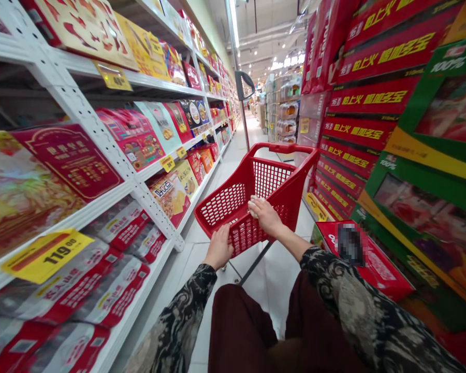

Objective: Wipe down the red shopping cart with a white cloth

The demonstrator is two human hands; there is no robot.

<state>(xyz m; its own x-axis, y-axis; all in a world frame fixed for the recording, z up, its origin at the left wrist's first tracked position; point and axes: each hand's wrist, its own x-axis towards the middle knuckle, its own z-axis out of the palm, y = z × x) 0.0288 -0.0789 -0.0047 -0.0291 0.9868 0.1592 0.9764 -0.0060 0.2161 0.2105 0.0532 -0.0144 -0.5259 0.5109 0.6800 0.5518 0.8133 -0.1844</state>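
"Trouble, if any, would start where?"

"With the red basket (252, 234), I'd say. It stands in the aisle just ahead of the person's knees, between the white shelf (144, 197) and the stacked red cartons (367, 132). It rides on a grey metal bar (257, 263)."

"And the grip?"

"Left hand (219, 247) is clamped over the rim near the low corner; right hand (264, 214) is clamped over it further along, nearer the cartons. Something pale shows at its fingertips, but I cannot tell what."

"So what could go wrong?"

"Both holds sit on the near side. Lean hard on them and the far side could lift, or the frame could roll off if it has free wheels; that part is mostly hidden."

"Anything to knock?"

"Perhaps. A swing to the right might drive the basket into the red cartons, and the right forearm could catch the low red box (384, 272) beside it. A swing left might nudge the biscuit packs (171, 191) on the lower shelf. Quick turns in a narrow gap would be the cause."
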